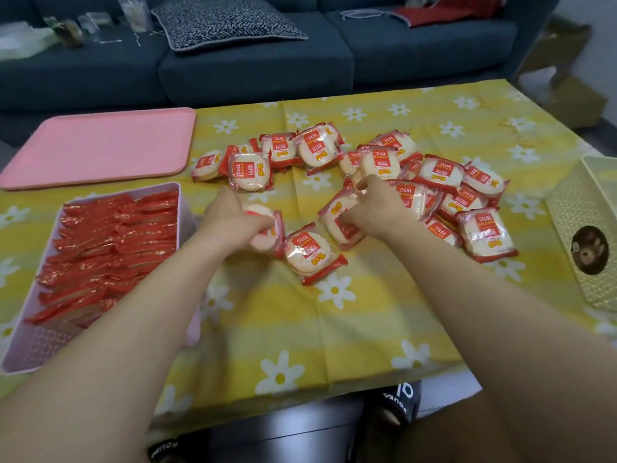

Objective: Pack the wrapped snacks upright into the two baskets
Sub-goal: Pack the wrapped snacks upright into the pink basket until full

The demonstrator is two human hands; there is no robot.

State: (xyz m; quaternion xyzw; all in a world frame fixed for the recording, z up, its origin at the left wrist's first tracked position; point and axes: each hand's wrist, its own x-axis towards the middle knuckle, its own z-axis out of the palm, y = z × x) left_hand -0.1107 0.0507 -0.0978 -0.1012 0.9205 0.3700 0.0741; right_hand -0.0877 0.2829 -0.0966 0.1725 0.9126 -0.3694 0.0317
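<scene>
Near the bench's left edge, a pink basket [180, 208] holds rows of red-wrapped snacks standing upright. At mid-bench the left hand [230, 222] has its grip curled round one wrapped snack [263, 228], and the right hand [374, 208] pinches another packet [340, 225]. A loose pile of snacks [434, 182] spreads beyond them. A cream basket [587, 228] sits at the right edge; a pink tray [100, 145] lies at the far left corner.

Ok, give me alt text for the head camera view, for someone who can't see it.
Both hands grip wrapped snacks from a loose pile on a flowered tablecloth: left hand, right hand. A pink basket at left is packed with upright snacks.
</scene>
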